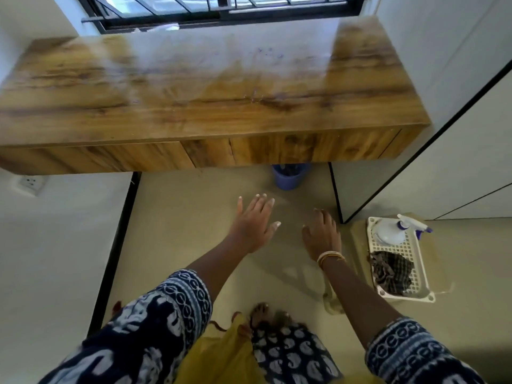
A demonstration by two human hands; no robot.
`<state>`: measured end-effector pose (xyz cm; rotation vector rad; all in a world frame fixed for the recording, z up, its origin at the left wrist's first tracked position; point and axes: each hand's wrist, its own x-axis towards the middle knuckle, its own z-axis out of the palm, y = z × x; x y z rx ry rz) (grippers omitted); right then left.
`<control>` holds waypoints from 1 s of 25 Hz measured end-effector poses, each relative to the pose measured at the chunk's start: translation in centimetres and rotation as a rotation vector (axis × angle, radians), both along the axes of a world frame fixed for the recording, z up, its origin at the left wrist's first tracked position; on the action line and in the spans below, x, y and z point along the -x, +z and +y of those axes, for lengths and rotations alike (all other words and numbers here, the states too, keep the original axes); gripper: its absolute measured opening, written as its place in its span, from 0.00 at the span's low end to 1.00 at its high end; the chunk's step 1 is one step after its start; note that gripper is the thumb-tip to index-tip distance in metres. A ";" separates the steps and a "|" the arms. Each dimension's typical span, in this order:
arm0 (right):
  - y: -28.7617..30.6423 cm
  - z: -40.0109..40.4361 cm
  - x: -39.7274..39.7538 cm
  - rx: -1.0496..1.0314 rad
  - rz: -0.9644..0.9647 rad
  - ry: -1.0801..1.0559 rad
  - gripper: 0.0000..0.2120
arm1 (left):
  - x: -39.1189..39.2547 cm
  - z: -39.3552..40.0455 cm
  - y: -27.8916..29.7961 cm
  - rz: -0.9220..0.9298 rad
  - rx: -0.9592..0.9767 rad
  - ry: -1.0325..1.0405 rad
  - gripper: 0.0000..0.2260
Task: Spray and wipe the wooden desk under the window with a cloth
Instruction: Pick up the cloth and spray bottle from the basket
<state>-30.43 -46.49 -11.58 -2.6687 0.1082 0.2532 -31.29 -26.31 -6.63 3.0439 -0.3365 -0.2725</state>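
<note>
Nothing is in hand yet, so the first risk is in the pickup: the spray bottle (389, 231) lies tipped at the far end of the white tray (415, 296) on the floor, its trigger nozzle hanging past the tray's rim, and a hurried grab from above could squeeze the trigger and wet the floor, or knock the bottle off the tray. The dark checked cloth (392, 271) sits bunched at the near end of the same tray, just beside the bottle, and could drag the light tray along if snatched. A wet patch by the bare foot (261, 313) would be a slip hazard. On the tabletop (210, 87), which runs under the barred window (221, 6), glare hides much of the surface, so spots near the back edge might be missed; overspray could also reach the window sill. A blue bucket (289, 177) stands under the front edge, where a step forward might kick it. Both arms reach forward and down, palms toward the floor. The left hand (253, 221) is spread flat with straight fingers, holding nothing. The right hand (321, 234), bangles at the wrist, has loosely bent fingers, also empty, and hovers near the tray, clearly short of bottle and cloth.
</note>
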 end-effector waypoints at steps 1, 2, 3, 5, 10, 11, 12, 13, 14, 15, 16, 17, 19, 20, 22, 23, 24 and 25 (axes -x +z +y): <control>-0.2 -0.4 0.4 -0.001 0.012 -0.010 0.26 | 0.2 -0.1 -0.1 0.004 -0.006 0.005 0.30; -0.5 -0.8 0.9 0.003 0.027 -0.009 0.25 | 0.5 -0.2 -0.3 0.008 -0.004 0.023 0.30; -0.7 -1.3 1.4 0.006 0.047 0.000 0.25 | 0.9 -0.7 -0.5 0.011 0.007 0.049 0.30; -1.2 -2.5 2.4 0.001 0.075 0.022 0.24 | 1.9 -2.1 -0.9 0.013 0.031 0.109 0.30; -4.5 -8.6 3.7 0.021 0.123 0.123 0.21 | 4.5 -8.4 -3.3 -0.006 0.053 0.157 0.34; -5.4 -10.2 3.8 0.029 0.137 0.146 0.21 | 4.9 -9.9 -4.0 -0.010 0.058 0.169 0.34; -6.2 -11.8 4.0 0.040 0.149 0.166 0.22 | 5.2 -11.4 -4.6 -0.011 0.064 0.190 0.33; -7.1 -13.6 4.1 0.051 0.159 0.179 0.22 | 5.6 -13.0 -5.4 -0.005 0.069 0.219 0.33; -8.0 -15.4 4.2 0.059 0.170 0.183 0.22 | 5.9 -14.4 -6.2 0.011 0.073 0.244 0.34; -9.0 -17.1 4.3 0.068 0.177 0.178 0.22 | 6.4 -15.7 -7.0 0.035 0.078 0.261 0.34; -10.0 -19.0 4.2 0.084 0.186 0.161 0.22 | 6.8 -17.0 -7.9 0.061 0.080 0.269 0.35; -11.0 -20.7 4.2 0.098 0.202 0.130 0.22 | 7.0 -17.9 -8.8 0.085 0.075 0.267 0.35; -13.0 -23.6 4.2 0.118 0.238 0.018 0.22 | 7.3 -19.5 -10.5 0.103 0.055 0.257 0.35; -13.9 -24.6 4.2 0.140 0.251 -0.046 0.23 | 7.1 -20.1 -11.0 0.099 0.041 0.243 0.35; -15.3 -26.3 4.1 0.187 0.298 -0.140 0.26 | 6.0 -21.0 -11.7 0.095 0.008 0.191 0.34; -16.1 -27.1 3.8 0.183 0.340 -0.166 0.28 | 5.2 -21.5 -12.1 0.098 -0.004 0.173 0.35; -16.8 -27.6 3.5 0.155 0.387 -0.188 0.30 | 4.4 -22.1 -12.3 0.097 -0.007 0.174 0.34; -17.4 -27.9 3.1 0.112 0.436 -0.221 0.32 | 3.7 -22.7 -12.4 0.104 0.009 0.195 0.34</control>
